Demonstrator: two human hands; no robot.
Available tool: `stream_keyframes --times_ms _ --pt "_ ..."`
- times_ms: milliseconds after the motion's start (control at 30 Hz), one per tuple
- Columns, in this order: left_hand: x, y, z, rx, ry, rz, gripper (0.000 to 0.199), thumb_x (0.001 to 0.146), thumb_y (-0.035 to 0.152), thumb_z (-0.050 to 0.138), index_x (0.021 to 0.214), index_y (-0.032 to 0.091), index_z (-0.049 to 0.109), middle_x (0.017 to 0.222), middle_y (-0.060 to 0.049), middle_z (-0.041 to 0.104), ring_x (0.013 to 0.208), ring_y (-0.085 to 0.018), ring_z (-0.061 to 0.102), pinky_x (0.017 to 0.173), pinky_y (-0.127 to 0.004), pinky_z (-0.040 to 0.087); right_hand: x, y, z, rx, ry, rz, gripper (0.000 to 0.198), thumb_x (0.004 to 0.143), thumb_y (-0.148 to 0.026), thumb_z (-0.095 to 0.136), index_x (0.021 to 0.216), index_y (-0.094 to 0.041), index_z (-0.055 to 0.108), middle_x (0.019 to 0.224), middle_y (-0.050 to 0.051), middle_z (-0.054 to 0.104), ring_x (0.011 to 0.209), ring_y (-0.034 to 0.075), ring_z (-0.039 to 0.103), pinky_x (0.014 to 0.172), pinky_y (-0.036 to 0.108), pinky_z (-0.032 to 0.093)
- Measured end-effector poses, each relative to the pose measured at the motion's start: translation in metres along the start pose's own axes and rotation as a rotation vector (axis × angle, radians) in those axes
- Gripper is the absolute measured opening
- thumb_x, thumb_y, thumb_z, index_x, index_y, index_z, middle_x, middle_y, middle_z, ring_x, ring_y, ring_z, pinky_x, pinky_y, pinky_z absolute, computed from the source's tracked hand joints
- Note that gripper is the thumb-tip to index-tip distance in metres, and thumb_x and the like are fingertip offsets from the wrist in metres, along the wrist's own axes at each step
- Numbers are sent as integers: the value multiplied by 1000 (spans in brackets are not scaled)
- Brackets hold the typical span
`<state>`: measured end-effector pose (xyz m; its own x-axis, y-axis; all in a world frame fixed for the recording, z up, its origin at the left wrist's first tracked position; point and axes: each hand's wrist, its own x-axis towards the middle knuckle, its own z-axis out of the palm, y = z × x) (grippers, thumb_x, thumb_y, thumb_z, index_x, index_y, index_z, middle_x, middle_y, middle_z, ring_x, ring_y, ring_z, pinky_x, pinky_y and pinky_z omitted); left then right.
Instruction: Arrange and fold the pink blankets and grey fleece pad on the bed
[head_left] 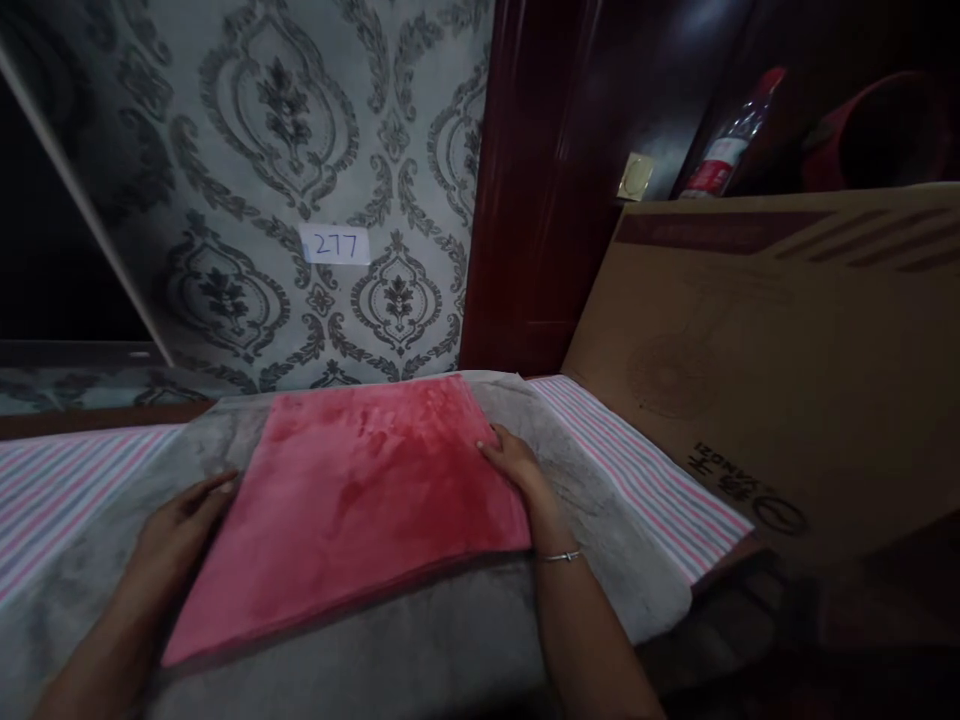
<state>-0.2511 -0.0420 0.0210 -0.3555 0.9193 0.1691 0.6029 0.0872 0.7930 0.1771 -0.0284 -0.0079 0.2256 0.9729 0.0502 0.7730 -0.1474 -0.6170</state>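
A flat, square pink-red plush cushion (360, 500) lies on a grey plush cloth (420, 640), its pile showing lighter and darker patches. My right hand (517, 465) grips the cushion's right edge, with a fingertip over the top and the other fingers partly hidden. Along the left edge is my left hand (176, 530), its fingers stretched out and close together; whether it touches the cushion is hard to see. A thin bracelet (561, 556) circles my right wrist.
Striped cloth (637, 470) shows beneath the grey one on both sides. A large cardboard box (780, 350) stands at right, with a plastic bottle (724, 150) behind it. Patterned wall (405, 180) bears a paper label (335, 244) reading 277. A dark screen (60, 240) is at left.
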Motion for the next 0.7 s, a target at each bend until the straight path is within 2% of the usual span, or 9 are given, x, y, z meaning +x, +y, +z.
stream_keyframes --times_ms 67,133,200,267,333,433,500,600,700 --pt "-1 3 -3 -39 -69 -61 71 76 67 56 128 20 69 125 -11 72 117 -35 67 98 -48 56 -1 4 -2 53 -38 -40 61 92 -45 61 146 -19 54 135 11 67 122 28 64 103 36 48" --pt "1 2 -4 -84 -145 -112 77 70 66 64 132 20 66 121 -11 74 113 -34 69 93 -44 59 -1 8 -4 118 -63 -87 63 89 -45 64 147 -21 53 138 10 65 125 28 62 108 39 46" --pt "4 -1 -3 -160 -227 -164 89 64 68 70 140 24 59 119 -10 75 104 -32 73 84 -39 62 0 13 -5 192 -68 -126 69 86 -44 67 149 -23 50 143 8 61 130 27 58 112 41 43" --pt "6 -6 -1 -221 -265 -204 102 58 74 74 147 30 52 128 -8 72 104 -30 73 83 -37 62 1 17 -5 275 -74 -173 77 82 -46 70 152 -25 46 148 7 57 134 27 55 117 42 40" --pt "8 -10 0 -239 -261 -230 111 51 78 76 149 33 49 141 -8 64 116 -32 69 91 -39 60 2 21 -4 357 -82 -225 84 80 -48 72 155 -25 42 151 6 54 137 26 52 119 43 37" --pt "7 -10 2 -283 -246 -211 119 45 82 77 150 32 49 158 -6 46 137 -36 53 105 -43 51 2 23 -2 417 -104 -260 86 78 -48 73 154 -24 42 150 7 55 138 26 50 120 42 36" --pt "5 -8 2 -365 -291 -230 122 46 82 77 153 34 43 163 -2 38 141 -36 48 108 -43 48 2 22 -2 427 -113 -260 83 78 -46 72 153 -23 44 150 7 55 138 25 50 120 42 36" --pt "3 -5 3 -415 -338 -273 126 46 81 78 156 36 36 162 0 38 141 -33 49 111 -41 47 2 17 -4 448 -75 -236 75 80 -39 68 150 -22 48 150 6 55 138 23 50 121 40 34" --pt "2 -2 3 -346 -255 -137 126 44 84 76 154 34 41 162 2 38 149 -32 36 119 -40 34 1 13 -10 478 -7 -227 71 80 -35 64 148 -24 51 149 4 56 138 21 50 121 39 34"
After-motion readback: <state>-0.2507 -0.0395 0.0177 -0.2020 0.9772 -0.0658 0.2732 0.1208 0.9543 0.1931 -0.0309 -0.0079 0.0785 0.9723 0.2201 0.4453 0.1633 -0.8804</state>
